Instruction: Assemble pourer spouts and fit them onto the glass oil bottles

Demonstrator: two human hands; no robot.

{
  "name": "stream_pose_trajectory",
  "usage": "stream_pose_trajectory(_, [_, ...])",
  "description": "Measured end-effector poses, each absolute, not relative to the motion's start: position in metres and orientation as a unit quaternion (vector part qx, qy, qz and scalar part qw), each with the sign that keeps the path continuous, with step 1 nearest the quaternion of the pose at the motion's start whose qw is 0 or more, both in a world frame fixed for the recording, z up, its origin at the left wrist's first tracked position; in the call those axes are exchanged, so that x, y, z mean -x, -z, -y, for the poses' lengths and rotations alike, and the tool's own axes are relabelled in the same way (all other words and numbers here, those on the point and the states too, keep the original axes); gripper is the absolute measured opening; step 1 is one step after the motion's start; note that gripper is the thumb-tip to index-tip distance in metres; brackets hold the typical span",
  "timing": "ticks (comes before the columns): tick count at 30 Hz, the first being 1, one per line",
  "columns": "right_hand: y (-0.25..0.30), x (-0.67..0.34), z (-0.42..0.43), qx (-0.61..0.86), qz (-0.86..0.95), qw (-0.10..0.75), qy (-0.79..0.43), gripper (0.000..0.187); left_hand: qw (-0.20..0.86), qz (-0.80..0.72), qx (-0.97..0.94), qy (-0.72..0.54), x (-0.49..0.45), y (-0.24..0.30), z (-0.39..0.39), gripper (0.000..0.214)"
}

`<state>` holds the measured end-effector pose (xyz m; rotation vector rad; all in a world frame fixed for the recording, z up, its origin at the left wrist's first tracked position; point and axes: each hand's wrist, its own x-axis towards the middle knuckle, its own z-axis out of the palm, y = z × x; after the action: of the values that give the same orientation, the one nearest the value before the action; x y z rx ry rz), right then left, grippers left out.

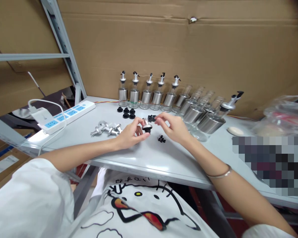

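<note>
My left hand (129, 133) pinches a small metal pourer cap with a black stopper (147, 126) just above the white table (144, 155). My right hand (172, 126) hovers beside it, its fingertips pinched on a tiny black piece close to the cap's top. A few small black parts (161, 139) lie below my right hand, and more (152, 117) sit behind the cap. Loose metal spouts (106, 129) lie left of my left hand.
A row of steel-sleeved glass bottles with pourers (146, 96) stands at the back; several without pourers lean at the right (201, 112). Black stoppers (127, 113) sit before them. A white power strip (64, 116) lies left. A plastic bag (285, 115) sits right. A cardboard wall stands behind.
</note>
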<state>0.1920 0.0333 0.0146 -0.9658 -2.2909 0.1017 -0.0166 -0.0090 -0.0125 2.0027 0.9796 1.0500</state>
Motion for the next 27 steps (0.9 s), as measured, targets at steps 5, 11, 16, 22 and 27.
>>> stream_pose_trajectory(5, [0.006, -0.211, -0.071, 0.461, 0.870, 0.172, 0.026, 0.023, 0.328, -0.376, -0.769, -0.400, 0.015, 0.013, 0.009, 0.030])
stream_pose_trajectory(11, [0.022, -0.217, -0.083, 0.411, 0.903, 0.123, 0.023, 0.030, 0.305, -0.363, -0.803, -0.362, 0.016, 0.015, 0.009, 0.028])
stream_pose_trajectory(16, [0.022, -0.217, -0.081, 0.414, 0.903, 0.111, 0.026, 0.039, 0.279, -0.353, -0.827, -0.338, 0.017, 0.015, 0.007, 0.031])
stream_pose_trajectory(22, [0.009, -0.213, -0.074, 0.446, 0.892, 0.075, 0.013, 0.021, 0.262, -0.344, -0.843, -0.321, 0.018, 0.017, 0.007, 0.032])
stream_pose_trajectory(27, [0.004, -0.214, -0.073, 0.527, 0.847, 0.075, 0.020, 0.012, 0.269, -0.322, -0.856, -0.302, 0.018, 0.018, 0.006, 0.029])
